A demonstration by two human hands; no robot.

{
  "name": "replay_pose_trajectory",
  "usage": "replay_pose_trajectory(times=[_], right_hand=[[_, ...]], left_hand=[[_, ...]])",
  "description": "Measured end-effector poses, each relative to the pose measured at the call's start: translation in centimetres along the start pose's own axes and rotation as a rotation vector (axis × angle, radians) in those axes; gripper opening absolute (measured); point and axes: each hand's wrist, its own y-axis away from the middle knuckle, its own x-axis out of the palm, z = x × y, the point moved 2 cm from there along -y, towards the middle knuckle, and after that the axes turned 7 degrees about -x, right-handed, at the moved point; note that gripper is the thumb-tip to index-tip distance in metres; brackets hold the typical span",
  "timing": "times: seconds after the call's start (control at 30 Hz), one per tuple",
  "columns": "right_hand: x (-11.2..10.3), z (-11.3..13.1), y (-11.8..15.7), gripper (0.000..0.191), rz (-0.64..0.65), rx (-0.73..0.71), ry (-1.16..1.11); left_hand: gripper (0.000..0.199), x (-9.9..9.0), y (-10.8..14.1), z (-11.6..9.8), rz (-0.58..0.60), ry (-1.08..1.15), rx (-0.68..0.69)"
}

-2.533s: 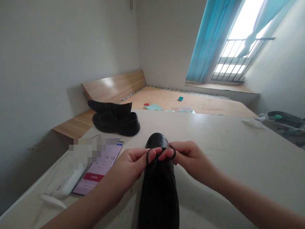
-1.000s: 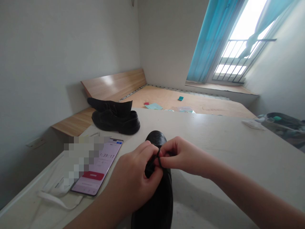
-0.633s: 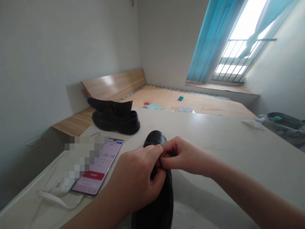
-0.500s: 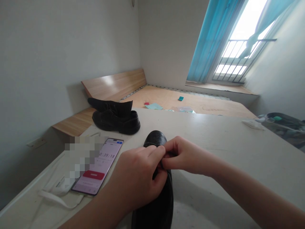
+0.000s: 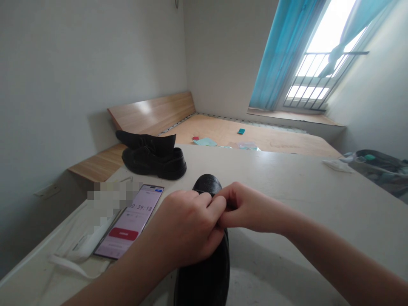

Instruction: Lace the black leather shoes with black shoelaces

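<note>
A black leather shoe [image 5: 204, 276] stands on the white table, its toe pointing away from me and its opening close to my body. My left hand [image 5: 194, 225] lies over the shoe's upper with curled fingers, pressed together at the tips. From the right, my right hand [image 5: 239, 208] meets it in a pinch, thumb against forefinger, above the front of the shoe. The fingertips of both hands touch or nearly touch. Whatever they grip at the shoe's lacing area is hidden behind the fingers.
Another black shoe [image 5: 154, 161] sits at the table's far left, with a flat black piece [image 5: 146, 140] lying on top. A phone [image 5: 134, 221] showing a timer and a white cable [image 5: 76, 267] are left of my arm. White plastic [image 5: 338, 165] lies at the right edge.
My left forefinger and thumb have closed in toward my right fingertips, covering the gap where dark material showed between them. The shoe has hardly moved.
</note>
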Motion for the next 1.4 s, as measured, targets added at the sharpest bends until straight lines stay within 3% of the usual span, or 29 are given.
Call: replay_pose_trajectory(times=[0.13,0.23,0.43,0.6,0.77,1.0,1.27,1.4], right_hand=[[0.1,-0.3,0.0,0.007,0.004,-0.01,-0.074],[0.2,-0.5,-0.2,0.017,-0.017,-0.009,-0.116],[0.8,0.1,-0.4,0.018,-0.097,-0.026,-0.045],[0.9,0.8,0.0,0.014,-0.145,-0.068,0.151],[0.7,1.3,0.3,0.018,-0.147,-0.324,0.591],[0.4,0.8,0.5,0.021,-0.174,-0.539,0.903],[0.4,1.1,1.3,0.024,-0.166,-0.563,1.23],[0.3,1.3,1.6,0.021,-0.141,-0.54,1.282]], left_hand=[[0.005,0.7,0.2,0.8,0.09,0.277,-0.165],[0.004,1.1,0.7,1.4,0.144,0.502,-0.309],[0.006,0.8,1.9,1.7,0.099,0.522,-0.368],[0.012,0.3,2.4,2.1,0.074,0.588,-0.412],[0.015,0.1,2.6,3.1,0.084,0.639,-0.475],[0.02,0.8,2.5,3.5,0.141,0.757,-0.543],[0.021,1.5,3.3,3.9,0.165,0.688,-0.522],[0.022,1.8,4.0,4.6,0.171,0.642,-0.541]])
